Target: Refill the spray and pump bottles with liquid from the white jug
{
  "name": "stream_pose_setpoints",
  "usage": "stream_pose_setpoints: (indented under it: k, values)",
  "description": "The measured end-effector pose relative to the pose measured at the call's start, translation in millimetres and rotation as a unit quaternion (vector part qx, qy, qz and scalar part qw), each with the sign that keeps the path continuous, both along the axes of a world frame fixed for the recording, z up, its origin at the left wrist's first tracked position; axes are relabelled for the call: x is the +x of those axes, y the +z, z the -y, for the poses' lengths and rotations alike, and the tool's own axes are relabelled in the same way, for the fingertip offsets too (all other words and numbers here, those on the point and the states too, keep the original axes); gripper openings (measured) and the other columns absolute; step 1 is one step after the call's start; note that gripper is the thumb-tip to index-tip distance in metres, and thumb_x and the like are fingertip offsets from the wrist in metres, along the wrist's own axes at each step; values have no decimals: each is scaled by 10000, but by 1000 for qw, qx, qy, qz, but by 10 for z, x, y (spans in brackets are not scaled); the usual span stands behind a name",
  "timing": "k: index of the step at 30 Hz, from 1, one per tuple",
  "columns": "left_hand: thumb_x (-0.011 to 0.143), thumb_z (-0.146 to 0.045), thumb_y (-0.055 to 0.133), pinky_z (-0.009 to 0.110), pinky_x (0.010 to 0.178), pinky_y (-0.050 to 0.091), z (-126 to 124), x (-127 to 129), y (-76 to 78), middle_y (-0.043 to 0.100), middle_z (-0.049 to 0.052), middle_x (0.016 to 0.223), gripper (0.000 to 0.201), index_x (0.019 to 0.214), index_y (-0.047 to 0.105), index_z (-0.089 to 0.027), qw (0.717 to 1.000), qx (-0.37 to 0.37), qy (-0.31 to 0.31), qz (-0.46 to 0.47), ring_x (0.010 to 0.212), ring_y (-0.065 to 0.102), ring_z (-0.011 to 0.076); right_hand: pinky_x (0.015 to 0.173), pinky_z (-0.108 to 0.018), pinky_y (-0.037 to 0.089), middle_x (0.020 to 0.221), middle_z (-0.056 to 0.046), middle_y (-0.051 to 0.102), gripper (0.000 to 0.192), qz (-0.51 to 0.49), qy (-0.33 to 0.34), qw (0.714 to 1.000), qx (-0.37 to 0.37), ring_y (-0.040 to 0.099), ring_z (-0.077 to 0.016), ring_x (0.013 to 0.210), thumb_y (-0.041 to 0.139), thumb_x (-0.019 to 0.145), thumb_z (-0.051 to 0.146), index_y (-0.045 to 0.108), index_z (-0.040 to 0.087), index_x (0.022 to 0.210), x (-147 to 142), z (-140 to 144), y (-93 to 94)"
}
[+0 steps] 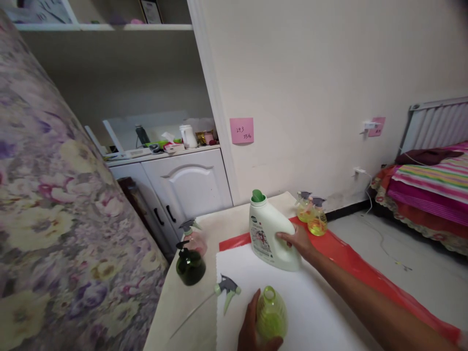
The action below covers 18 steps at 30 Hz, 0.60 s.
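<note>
Left hand point(249, 325): cups green bottle point(272, 317), likely steadying | right hand point(297, 240): holds jug point(268, 238) by rear | spray head point(227, 286): off, leaving mouth open

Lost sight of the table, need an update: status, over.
Left hand around open green bottle. Right hand gripping pale green jug, upright. Spray head lying left of bottle, not between bottle and jug.

Pale green jug point(269, 239): one
Open yellow-green bottle point(271, 316): one
Loose spray nozzle point(227, 285): one
Yellow spray bottles point(317, 222): two
Pink spray bottle point(196, 242): one
Dark green pump bottle point(190, 267): one
Pink notes point(242, 130): two
</note>
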<state>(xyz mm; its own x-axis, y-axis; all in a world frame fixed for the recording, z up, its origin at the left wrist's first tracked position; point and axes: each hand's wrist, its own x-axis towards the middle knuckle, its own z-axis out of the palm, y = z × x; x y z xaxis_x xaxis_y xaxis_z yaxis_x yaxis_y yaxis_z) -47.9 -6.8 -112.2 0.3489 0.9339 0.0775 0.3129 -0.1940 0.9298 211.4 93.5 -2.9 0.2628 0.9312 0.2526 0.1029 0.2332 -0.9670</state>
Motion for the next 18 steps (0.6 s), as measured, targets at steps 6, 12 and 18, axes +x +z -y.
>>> stream_pose_setpoints:
  k: [6,12,18]
  values:
    - [535,-129,694,393,1157,264,30,21,90,461,80,1447,924,1401,391,-232,1000,23,3,-16,1363,365,312,377,-237,380,536,22,593,435,-1,-47,999,8,472,-113,404,763,564,512,636,155,778,-115,163,127]
    - [612,-162,677,402,1164,247,78,54,120,427,95,1471,878,1422,341,-200,999,47,10,1,1366,363,285,369,-241,381,474,37,556,406,18,-75,997,-3,467,-116,388,789,541,493,608,170,706,138,653,378]
    - [633,-194,700,393,1133,311,158,104,305,451,112,1453,836,1401,371,-169,998,57,11,-4,1343,401,285,371,-226,364,465,57,512,383,28,-98,995,-26,439,-100,397,808,554,448,575,177,694,405,1363,408]
